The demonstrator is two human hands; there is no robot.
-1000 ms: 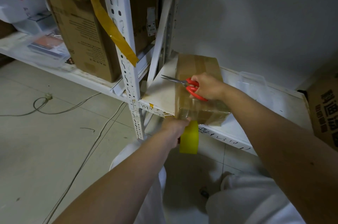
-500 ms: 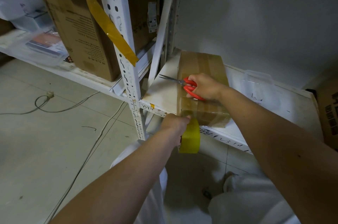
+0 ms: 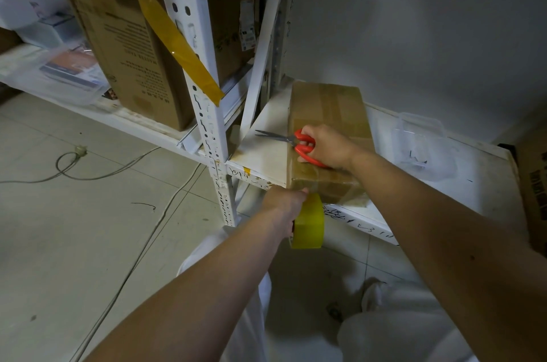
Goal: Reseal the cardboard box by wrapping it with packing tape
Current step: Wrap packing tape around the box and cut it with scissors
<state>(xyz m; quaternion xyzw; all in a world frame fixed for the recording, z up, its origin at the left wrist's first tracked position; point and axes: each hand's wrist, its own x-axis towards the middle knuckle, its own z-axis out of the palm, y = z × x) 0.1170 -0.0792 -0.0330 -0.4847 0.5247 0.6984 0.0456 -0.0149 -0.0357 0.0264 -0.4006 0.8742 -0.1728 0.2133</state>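
cardboard box (image 3: 327, 122) lies on white shelf (image 3: 266, 154), near end poking past front edge. long side runs away from person, toward wall. right hand (image 3: 325, 147) rests on box top, fingers through red scissors (image 3: 291, 141), blades pointing left. left hand (image 3: 284, 202) sits lower, just under box's near end, gripping yellow tape roll (image 3: 309, 222). tape looks stuck on near end. left hand nearer to that end, so it likely pulls tape next.

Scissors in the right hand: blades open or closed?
Closed. The scissors show their blades as one narrow point aimed left, no gap between them, while the right hand grips the red handles above the box.
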